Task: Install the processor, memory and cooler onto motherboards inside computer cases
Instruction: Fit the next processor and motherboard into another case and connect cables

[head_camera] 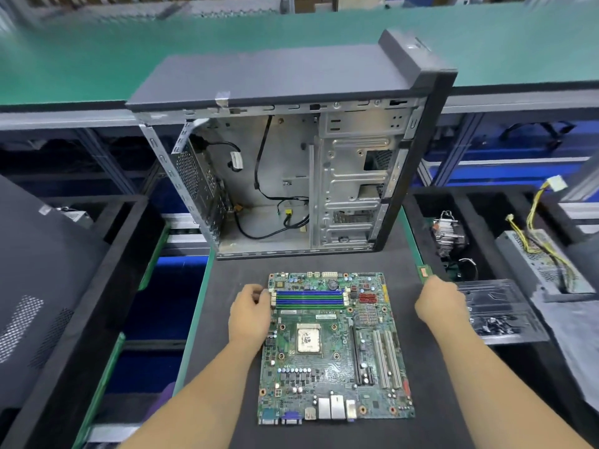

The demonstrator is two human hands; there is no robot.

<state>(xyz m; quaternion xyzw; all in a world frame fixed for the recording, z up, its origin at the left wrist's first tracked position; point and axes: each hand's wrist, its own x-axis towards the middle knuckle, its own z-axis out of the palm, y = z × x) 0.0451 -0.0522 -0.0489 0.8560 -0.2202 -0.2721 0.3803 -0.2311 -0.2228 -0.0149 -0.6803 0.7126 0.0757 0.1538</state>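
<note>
A green motherboard (pixel 335 348) lies flat on the dark mat in front of me. A processor (pixel 308 338) with paste smears sits in its socket at the board's middle. Blue and green memory slots (pixel 309 299) run across the board's far part. My left hand (pixel 249 314) rests at the left end of those slots, fingers curled against the slot latch. My right hand (pixel 440 304) is right of the board and holds a green memory stick (pixel 424 273) that sticks out beyond the fingers. An open computer case (pixel 291 163) stands upright behind the board, cables hanging inside.
A black bin at the right holds a finned cooler (pixel 449 236). Farther right lie a power supply (pixel 538 260) with yellow wires and a dark tray (pixel 499 311) of small parts. A dark case panel (pixel 39 286) leans at the left. A green conveyor (pixel 97 59) runs behind.
</note>
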